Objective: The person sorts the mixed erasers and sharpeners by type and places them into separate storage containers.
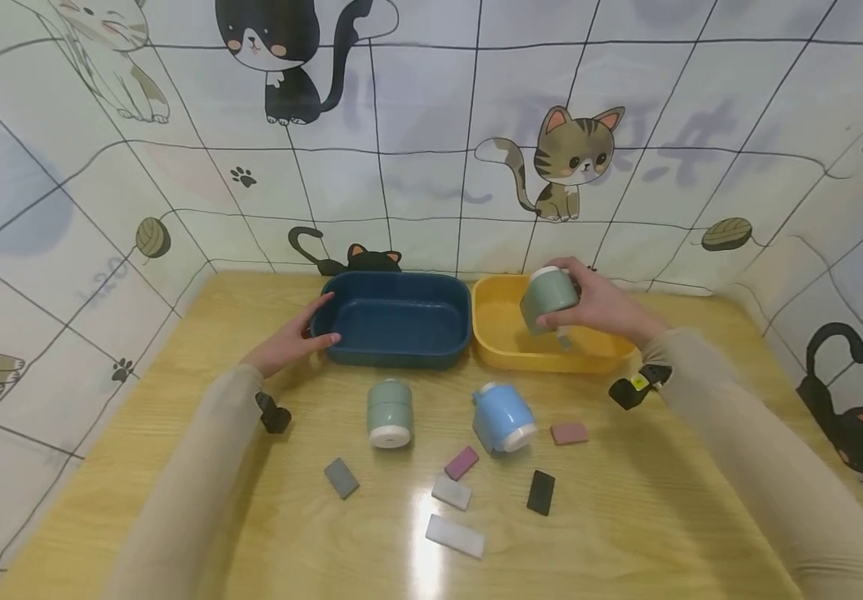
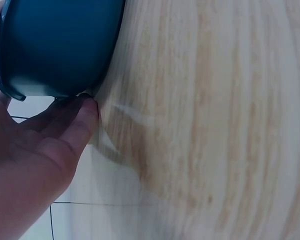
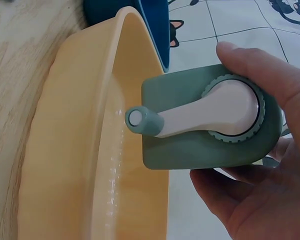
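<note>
My right hand grips a green crank pencil sharpener over the yellow bin. In the right wrist view its white crank arm points toward the bin, with thumb and fingers on opposite sides of the body. My left hand rests at the left end of the dark blue bin, thumb and forefinger spread along its rim. In the left wrist view, fingertips touch the bin's outer end low down. Another green sharpener and a blue sharpener lie in front of the bins.
Small blocks like erasers lie on the wooden table: a grey one, a black one, two pink ones and two white ones. A cat-patterned sheet stands behind the bins, which sit side by side.
</note>
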Demonstrator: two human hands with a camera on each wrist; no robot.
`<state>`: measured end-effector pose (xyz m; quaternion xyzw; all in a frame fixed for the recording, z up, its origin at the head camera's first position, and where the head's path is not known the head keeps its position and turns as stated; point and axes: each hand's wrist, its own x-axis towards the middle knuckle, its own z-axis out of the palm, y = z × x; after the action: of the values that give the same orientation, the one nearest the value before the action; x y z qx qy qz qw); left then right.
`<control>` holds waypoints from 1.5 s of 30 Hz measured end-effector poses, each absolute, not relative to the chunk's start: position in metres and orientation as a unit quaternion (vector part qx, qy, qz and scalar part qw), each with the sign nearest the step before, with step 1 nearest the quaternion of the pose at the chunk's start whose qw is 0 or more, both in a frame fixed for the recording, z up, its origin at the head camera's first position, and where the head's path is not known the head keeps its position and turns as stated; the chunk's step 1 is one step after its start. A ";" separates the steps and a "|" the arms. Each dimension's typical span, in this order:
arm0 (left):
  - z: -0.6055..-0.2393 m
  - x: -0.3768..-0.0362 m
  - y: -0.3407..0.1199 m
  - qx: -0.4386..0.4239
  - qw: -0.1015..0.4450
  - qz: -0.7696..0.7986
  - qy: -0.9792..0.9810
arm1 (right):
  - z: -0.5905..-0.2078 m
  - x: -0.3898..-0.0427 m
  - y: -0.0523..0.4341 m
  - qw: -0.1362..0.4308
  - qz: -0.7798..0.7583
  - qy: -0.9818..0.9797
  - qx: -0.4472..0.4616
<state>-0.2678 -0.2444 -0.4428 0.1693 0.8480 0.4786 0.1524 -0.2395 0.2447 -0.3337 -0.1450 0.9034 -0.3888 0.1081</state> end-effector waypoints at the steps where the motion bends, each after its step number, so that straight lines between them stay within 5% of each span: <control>1: -0.443 -0.269 -0.245 0.170 0.154 0.477 0.848 | -0.335 -0.241 0.244 0.104 -0.390 0.904 -0.144; 8: -0.437 -0.269 -0.246 0.173 0.156 0.479 0.847 | -0.346 -0.252 0.235 0.075 -0.383 0.911 -0.130; 28: -0.438 -0.263 -0.242 0.161 0.167 0.498 0.835 | -0.379 -0.279 0.202 0.120 -0.450 0.881 -0.084; 38: -0.404 -0.242 -0.231 0.165 0.180 0.504 0.829 | -0.390 -0.286 0.190 0.097 -0.428 0.895 -0.079; 45: -0.420 -0.252 -0.236 0.166 0.178 0.507 0.827 | -0.395 -0.286 0.182 0.096 -0.408 0.903 -0.090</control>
<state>-0.2524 -0.2355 -0.4197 0.1658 0.8267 0.5075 0.1778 -0.2863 0.1821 -0.3954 -0.0904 0.9032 -0.4084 0.0959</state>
